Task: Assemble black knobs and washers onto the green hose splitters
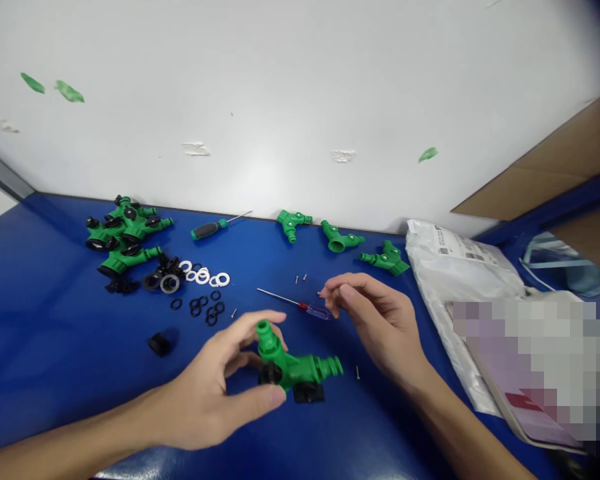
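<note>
A green Y-shaped hose splitter (pixel 300 370) with black valve knobs is in my left hand (pixel 215 383), between thumb and fingers, low over the blue table. One of its threaded-looking outlets points up and the other to the right. My right hand (pixel 377 320) hovers to the right with fingers curled together near the thumb. A tiny metallic bit shows by its fingertips; whether they hold it is unclear. Just left of those fingertips lies a screwdriver (pixel 315 311) with a clear purple handle. A loose screw (pixel 358 373) rests right of the splitter.
Finished-looking splitters (pixel 130 227) with black knobs are piled far left, near white washers (pixel 203 276), black O-rings (pixel 215 311) and a black cap (pixel 159 344). A green-black screwdriver (pixel 209 230) and three green splitter bodies (pixel 341 239) lie along the wall. A white plastic bag (pixel 430 267) lies right.
</note>
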The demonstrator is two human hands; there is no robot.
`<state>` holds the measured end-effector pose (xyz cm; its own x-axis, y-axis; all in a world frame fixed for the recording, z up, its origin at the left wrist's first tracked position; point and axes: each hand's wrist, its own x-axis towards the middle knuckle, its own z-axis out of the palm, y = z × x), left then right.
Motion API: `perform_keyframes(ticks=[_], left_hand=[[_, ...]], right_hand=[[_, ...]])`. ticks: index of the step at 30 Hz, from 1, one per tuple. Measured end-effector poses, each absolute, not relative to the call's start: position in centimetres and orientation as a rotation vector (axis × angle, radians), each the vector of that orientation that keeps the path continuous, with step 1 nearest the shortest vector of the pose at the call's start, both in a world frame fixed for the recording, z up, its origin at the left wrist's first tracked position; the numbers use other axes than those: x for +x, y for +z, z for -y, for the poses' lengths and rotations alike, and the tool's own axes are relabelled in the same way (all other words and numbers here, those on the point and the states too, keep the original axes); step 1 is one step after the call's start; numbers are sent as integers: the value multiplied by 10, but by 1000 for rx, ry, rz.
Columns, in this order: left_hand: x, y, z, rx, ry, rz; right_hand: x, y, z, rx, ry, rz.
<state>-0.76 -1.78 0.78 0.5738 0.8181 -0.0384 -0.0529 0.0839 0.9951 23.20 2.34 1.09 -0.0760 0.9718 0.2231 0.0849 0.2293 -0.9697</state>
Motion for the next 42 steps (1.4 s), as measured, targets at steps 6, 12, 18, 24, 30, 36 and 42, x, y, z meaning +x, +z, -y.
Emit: perform_keyframes(ticks=[6,12,18,24,30,36,42], left_hand=[[-3,6,19,1258,558,-628],[-6,3,14,1213,529,-593],[-5,-3,13,1193,499,-602],[-6,-10,13,1186,523,-603],[-8,-4,12,1208,562,-635],[-8,4,7,1116,518,-661],[-5,1,9,1003,522,-626]], right_hand=[[202,23,-43,-1170,962,1967],[141,35,-83,-855,805,2731],[119,23,-96,-763,817,2874],[122,21,-93,-781,889,2765],[153,29,-86,-898,1037,2435],[200,28,-54,-898,1245,1969],[206,24,-27,-793,1207,1918]])
